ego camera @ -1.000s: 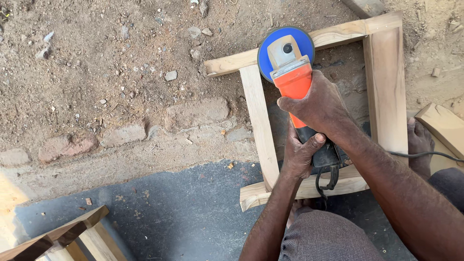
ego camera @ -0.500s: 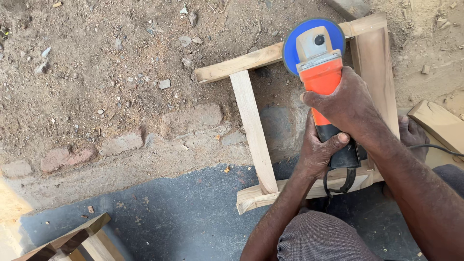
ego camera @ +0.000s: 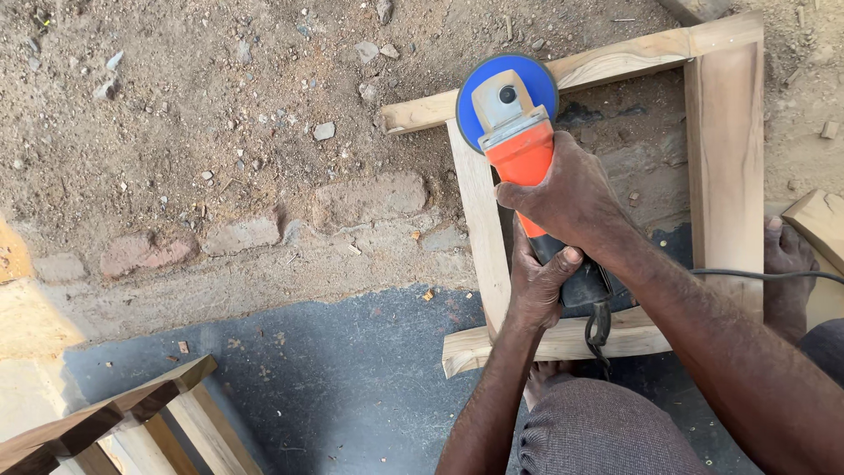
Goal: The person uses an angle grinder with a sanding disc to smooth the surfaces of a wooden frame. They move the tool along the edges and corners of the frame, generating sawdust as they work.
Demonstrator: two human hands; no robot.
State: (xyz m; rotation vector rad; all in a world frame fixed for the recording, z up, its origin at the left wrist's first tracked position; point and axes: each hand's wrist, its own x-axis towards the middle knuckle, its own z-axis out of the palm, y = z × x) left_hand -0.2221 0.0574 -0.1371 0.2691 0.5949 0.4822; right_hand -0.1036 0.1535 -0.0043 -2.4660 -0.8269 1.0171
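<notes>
Dirt ground [ego camera: 220, 132] carries a square wooden frame [ego camera: 725, 132], stones and bricks [ego camera: 365, 200].

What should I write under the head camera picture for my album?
Both hands, right hand ahead of left hand, grip an orange sander whose blue disc rests on a wooden frame.

Frame [ego camera: 726, 167] flat on the ground, with grinder [ego camera: 519, 141] on its left rail near the far left corner. On the grinder, right hand [ego camera: 570, 198] in front and left hand [ego camera: 538, 286] just behind, nearer the body. Bricks [ego camera: 264, 224] left of the frame; more woodwork [ego camera: 123, 422] at near left; block [ego camera: 822, 224] right of the frame.
</notes>
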